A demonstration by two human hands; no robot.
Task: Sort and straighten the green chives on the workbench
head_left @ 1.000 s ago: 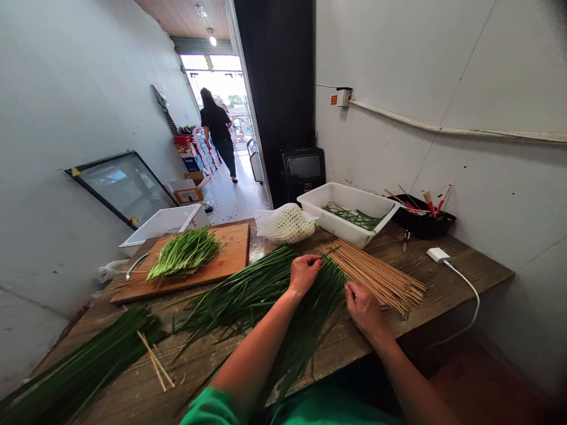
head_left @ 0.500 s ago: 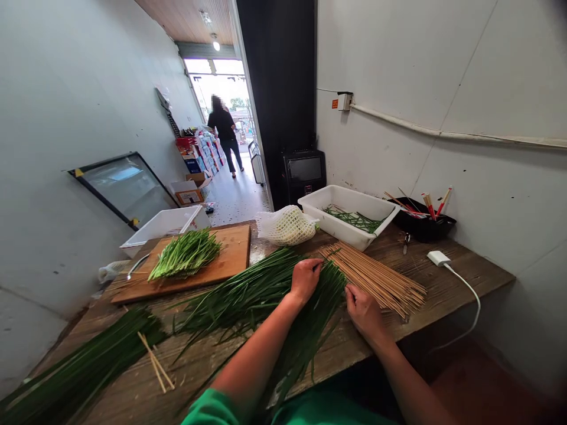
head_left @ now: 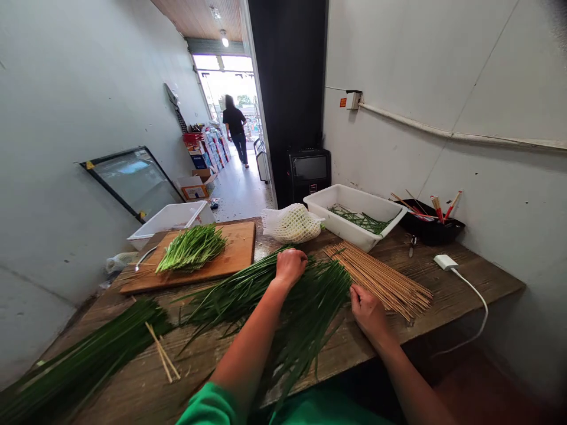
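A big loose pile of long green chives (head_left: pixel 266 295) lies across the middle of the wooden table (head_left: pixel 443 289). My left hand (head_left: pixel 290 265) rests on the far end of that pile, its fingers curled down into the stalks. My right hand (head_left: pixel 367 308) sits at the pile's right edge, fingers closed beside a flat bundle of bamboo skewers (head_left: pixel 381 277). What the right fingers pinch is too small to name.
A cutting board (head_left: pixel 230 254) carries trimmed chives (head_left: pixel 191 248). Behind stand a white tub (head_left: pixel 354 221) with greens, a mesh bag (head_left: pixel 292 223), a black tray of chopsticks (head_left: pixel 432 227) and a charger (head_left: pixel 445 262). More chives (head_left: pixel 84 360) lie at left. A person (head_left: pixel 234 127) walks away down the corridor.
My left hand has slid left and a little farther along the chive pile. My right hand stayed near the skewers. The person in the corridor has walked farther away.
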